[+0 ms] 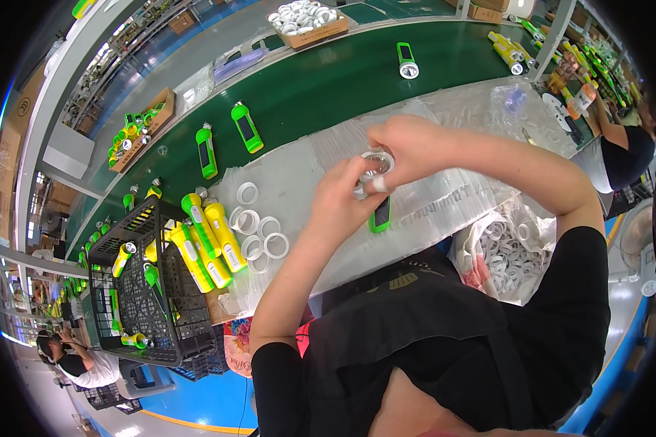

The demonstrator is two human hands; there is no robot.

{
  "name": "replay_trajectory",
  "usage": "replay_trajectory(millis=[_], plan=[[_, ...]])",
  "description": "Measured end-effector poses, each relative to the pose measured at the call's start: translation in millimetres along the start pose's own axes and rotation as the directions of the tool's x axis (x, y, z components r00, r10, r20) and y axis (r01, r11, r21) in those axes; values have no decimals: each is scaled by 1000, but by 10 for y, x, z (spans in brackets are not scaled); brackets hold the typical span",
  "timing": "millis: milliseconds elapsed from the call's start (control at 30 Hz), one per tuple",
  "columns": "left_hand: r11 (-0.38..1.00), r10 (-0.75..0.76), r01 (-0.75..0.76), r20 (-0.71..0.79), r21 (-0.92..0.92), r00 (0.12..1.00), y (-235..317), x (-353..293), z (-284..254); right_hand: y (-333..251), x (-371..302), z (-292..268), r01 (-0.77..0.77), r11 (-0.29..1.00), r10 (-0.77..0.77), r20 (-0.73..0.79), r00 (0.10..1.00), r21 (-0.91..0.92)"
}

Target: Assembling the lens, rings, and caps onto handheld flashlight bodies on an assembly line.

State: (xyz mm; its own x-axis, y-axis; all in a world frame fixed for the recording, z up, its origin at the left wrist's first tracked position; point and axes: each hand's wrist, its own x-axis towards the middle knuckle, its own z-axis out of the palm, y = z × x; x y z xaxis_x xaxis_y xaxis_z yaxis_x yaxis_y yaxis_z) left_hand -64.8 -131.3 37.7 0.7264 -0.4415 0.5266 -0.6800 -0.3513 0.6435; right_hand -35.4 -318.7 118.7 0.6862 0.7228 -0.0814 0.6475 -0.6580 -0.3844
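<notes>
Both my hands are closed round the head of a green flashlight (380, 216), above the plastic-covered bench. My left hand (340, 198) grips it from the left, thumb and fingers at the head. From the right, my right hand (408, 149) curls over the rim, fingertips near the left hand's. A pale round ring (377, 156) shows at the head between the fingers; whether it is seated or loose I cannot tell. The flashlight's body hangs below, partly hidden by my fingers. Left of my left hand lie several white rings (275, 245), and beyond them a pile of yellow-green flashlights (213, 237).
A black crate (178, 342) holding flashlights stands at the left. Flashlights, including one green one (246, 127), lie on the green conveyor (328, 87). A bag of white rings (510, 251) is by my right elbow. A box of rings (310, 33) stands beyond. Co-workers sit at both sides.
</notes>
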Motion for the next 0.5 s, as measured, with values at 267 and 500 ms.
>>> replay_trajectory(millis=[267,500], plan=[[995,52,-57,-74,-78,996,81,65,28,255,29,59,447,863,-402,-215,890,236],[996,79,-75,-71,52,994,39,26,84,-37,-68,-23,-326,933,317,-81,945,-155]])
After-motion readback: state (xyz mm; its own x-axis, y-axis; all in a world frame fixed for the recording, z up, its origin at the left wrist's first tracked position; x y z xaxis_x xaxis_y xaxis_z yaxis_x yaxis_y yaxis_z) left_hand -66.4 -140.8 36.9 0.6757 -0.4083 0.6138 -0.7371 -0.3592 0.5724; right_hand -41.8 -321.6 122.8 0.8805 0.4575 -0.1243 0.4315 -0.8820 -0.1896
